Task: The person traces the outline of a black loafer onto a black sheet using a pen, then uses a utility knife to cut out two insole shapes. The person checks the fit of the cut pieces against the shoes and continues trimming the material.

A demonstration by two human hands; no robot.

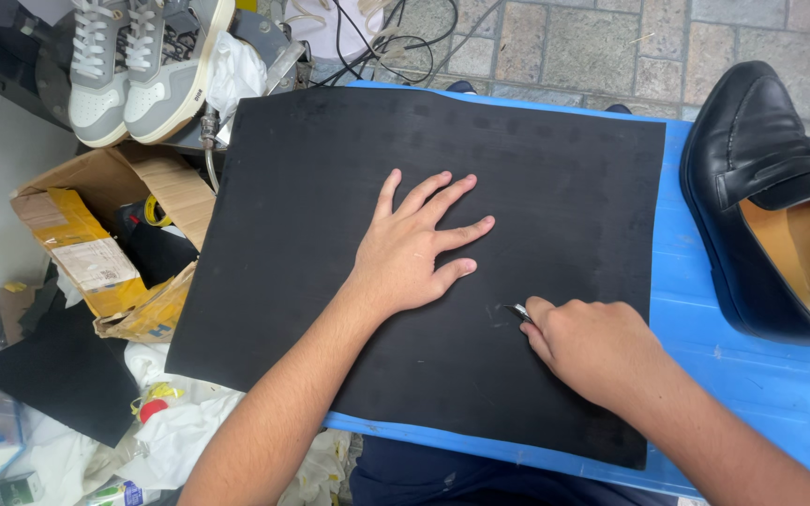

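- Head view looks down on a black rubber sheet (330,187) lying over a blue worktop (752,375), covering most of it; a blue strip shows along the right and near edges.
- Left hand (410,253) lies flat on the middle of the sheet, fingers spread wide, holding nothing, pressing the sheet down.
- Right hand (592,351) is closed in a fist round a small metal blade (518,312); only its shiny tip shows, touching the sheet toward the near right corner, beside faint pale marks.
- By my judgement the step in hand is scoring or cutting the sheet, and it looks barely started: no long cut line can be seen.
- Drawing the blade on would call for steady pressure from the flat hand, and for keeping those spread fingers out of the blade's path.
- A black leather shoe (761,187) stands at the worktop's right edge; grey sneakers (142,66) and an open cardboard box (105,244) sit off its left side.
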